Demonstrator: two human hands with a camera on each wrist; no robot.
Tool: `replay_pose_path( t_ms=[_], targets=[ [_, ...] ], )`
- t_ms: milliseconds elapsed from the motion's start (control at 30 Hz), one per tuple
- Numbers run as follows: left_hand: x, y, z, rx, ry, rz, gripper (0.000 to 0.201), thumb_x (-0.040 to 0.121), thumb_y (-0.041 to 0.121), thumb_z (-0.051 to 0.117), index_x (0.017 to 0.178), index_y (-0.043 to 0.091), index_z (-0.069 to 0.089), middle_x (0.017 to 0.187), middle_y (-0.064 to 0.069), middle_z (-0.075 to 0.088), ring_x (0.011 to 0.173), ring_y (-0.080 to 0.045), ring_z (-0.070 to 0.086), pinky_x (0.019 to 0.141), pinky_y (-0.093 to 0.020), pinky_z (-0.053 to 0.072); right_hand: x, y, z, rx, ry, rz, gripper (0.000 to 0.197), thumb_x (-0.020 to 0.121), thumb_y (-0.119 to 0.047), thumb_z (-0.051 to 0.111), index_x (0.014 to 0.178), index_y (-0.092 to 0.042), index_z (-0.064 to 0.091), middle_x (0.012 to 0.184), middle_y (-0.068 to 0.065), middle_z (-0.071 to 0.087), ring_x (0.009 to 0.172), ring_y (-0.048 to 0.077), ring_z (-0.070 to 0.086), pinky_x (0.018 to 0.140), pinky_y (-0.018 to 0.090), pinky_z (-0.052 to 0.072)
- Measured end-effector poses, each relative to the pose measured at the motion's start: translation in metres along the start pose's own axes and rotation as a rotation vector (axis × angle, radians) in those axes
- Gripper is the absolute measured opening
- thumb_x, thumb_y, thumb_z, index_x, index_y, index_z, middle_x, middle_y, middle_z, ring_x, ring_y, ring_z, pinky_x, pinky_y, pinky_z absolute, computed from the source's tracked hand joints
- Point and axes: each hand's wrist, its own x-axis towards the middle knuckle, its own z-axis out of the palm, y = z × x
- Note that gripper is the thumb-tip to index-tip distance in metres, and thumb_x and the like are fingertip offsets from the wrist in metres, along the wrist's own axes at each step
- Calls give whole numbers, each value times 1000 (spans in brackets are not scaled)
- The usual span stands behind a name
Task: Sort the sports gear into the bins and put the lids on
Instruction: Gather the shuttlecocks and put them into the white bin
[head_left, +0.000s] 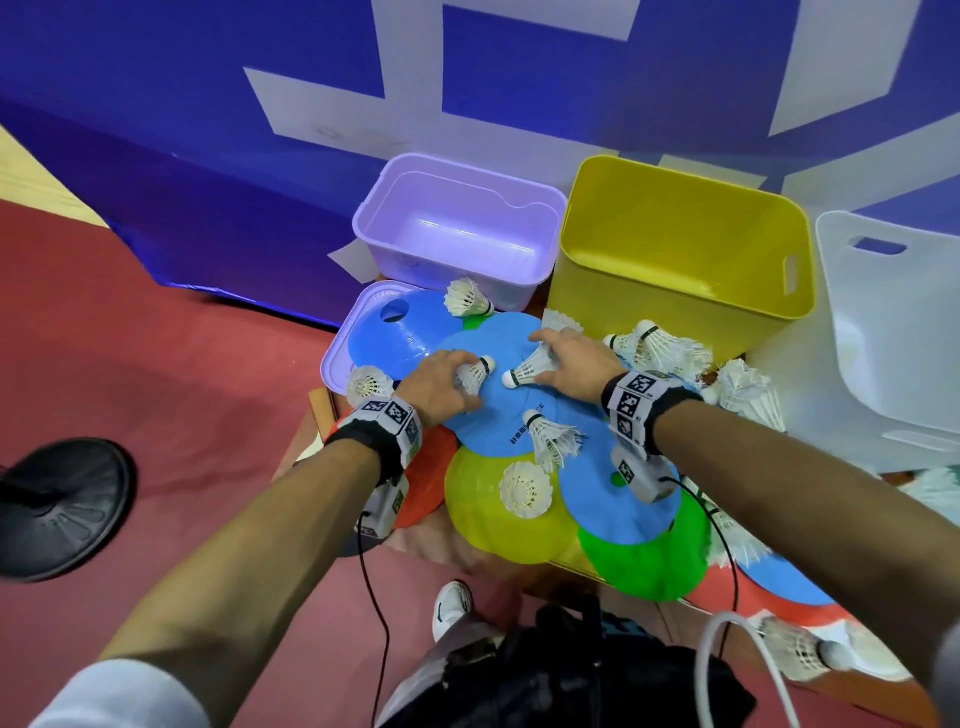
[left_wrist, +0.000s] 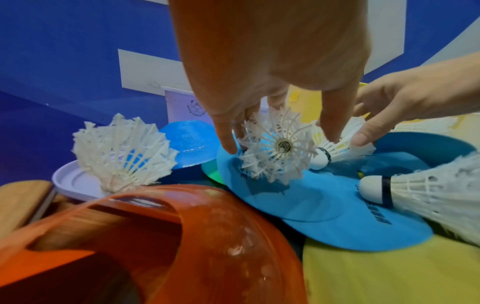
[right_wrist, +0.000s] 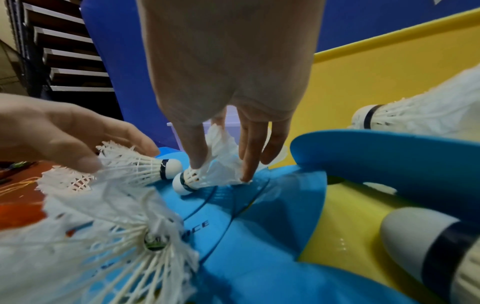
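Flat disc cones and several white shuttlecocks lie heaped on a low table. My left hand (head_left: 452, 379) pinches the feathers of one shuttlecock (left_wrist: 278, 148) between thumb and fingers, on top of a blue cone (head_left: 509, 405). Beside it, cork to cork, my right hand (head_left: 550, 358) grips a second shuttlecock (right_wrist: 207, 174) by its skirt. Behind the heap stand an empty purple bin (head_left: 457, 228) and an empty yellow bin (head_left: 680, 249). A purple lid (head_left: 337, 358) lies under cones at the left. A white lid (head_left: 893, 332) rests to the right.
Loose shuttlecocks (head_left: 524, 488) lie on yellow (head_left: 483, 519), green (head_left: 644, 566) and orange (left_wrist: 182, 246) cones. A blue padded wall (head_left: 208, 130) stands behind the bins. On the red floor sit a black round base (head_left: 62, 504) at the left and a black bag (head_left: 571, 675) near my feet.
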Motion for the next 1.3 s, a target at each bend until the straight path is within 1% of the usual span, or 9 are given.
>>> replay_pose_path(
  t_ms=[100,400,467,600,700,933,1033,1167,1300],
  targets=[
    [2,1,1,1,30,-8,62,89,42,67,141,18,44,143,-8,42,129,-26,44,107,-42,37,0,1,1,-34,-32,-1,62,90,-41,64,145,-29,37,136,9,48,118,30,53,91,37,43],
    [5,6,-3,114,33,-38,53,90,35,64,138,23,45,132,-11,53,113,-29,55,90,-36,41,-4,4,-7,-28,-9,-13,54,88,-51,63,134,-28,48,131,5,43,111,25,52,83,34,45],
    [3,10,-5,102,63,-19,50,90,37,63,135,24,48,128,-8,57,108,-28,57,86,-34,41,-6,6,-10,-16,1,-16,54,87,-52,62,132,-25,49,129,4,47,112,24,52,82,34,44],
    [-2,24,-10,81,113,16,44,89,41,63,130,26,52,110,-3,62,99,-26,58,82,-33,42,-13,11,-18,43,61,-37,48,88,-52,60,124,-21,52,113,5,62,94,22,55,69,32,40],
    [-5,39,-14,77,152,51,45,88,43,64,128,27,53,103,0,59,93,-23,57,83,-35,45,-25,19,-27,85,135,-46,49,88,-52,60,125,-21,51,107,0,60,91,21,54,68,31,39],
    [-7,98,-12,50,210,164,45,86,38,68,125,21,55,100,0,57,89,-22,56,80,-34,46,-61,59,-47,139,273,-67,48,91,-52,55,133,-31,49,120,1,59,107,22,56,87,36,46],
    [-5,128,0,55,212,211,44,85,38,70,122,20,55,98,0,56,88,-23,56,74,-32,41,-82,84,-56,131,309,-20,48,90,-55,54,132,-32,50,120,2,58,106,23,57,85,38,48],
    [0,170,20,91,154,299,44,85,40,70,121,20,54,108,-5,62,88,-24,58,81,-38,50,-117,125,-65,171,382,54,47,90,-53,56,130,-30,52,114,1,56,99,20,56,80,34,46],
    [8,215,42,132,119,366,43,84,40,70,120,21,55,117,-5,61,97,-26,57,84,-38,48,-154,168,-73,199,459,111,43,91,-48,58,129,-28,54,113,0,55,97,19,55,76,30,41]
  ],
)
